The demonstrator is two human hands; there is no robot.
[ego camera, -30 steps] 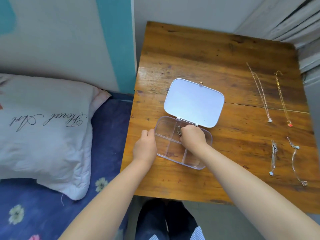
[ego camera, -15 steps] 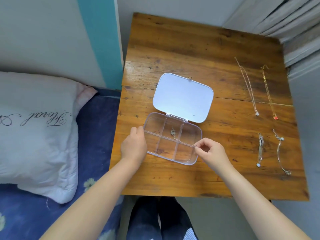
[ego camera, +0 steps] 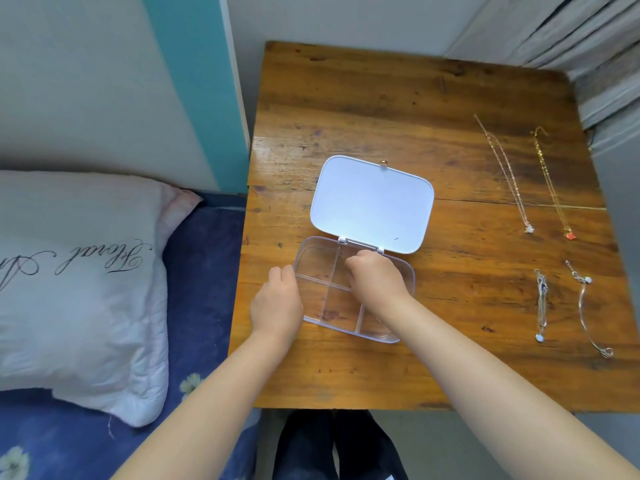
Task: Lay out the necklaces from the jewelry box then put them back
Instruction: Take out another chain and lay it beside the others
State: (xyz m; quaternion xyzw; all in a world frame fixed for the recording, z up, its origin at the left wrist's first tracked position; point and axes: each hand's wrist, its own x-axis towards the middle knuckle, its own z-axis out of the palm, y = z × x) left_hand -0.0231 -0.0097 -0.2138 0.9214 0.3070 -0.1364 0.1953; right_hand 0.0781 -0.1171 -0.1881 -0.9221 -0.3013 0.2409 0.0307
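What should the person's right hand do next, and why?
Probably lift out whatever piece sits in the jewelry box and lay it beside the four necklaces on the table. The right hand is curled over a far middle compartment, hiding its contents, while the left hand steadies the box's left edge.

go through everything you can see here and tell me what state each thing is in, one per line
Jewelry box: open, lid swung back flat on the table.
Left hand: rests against the box's left edge.
Right hand: fingers curled, reaching into a far compartment; what it holds is hidden.
Rose-gold necklace: laid out straight.
Gold necklace: laid out straight.
Silver necklace: bunched lengthwise.
Silver chain: laid out, slightly curved.
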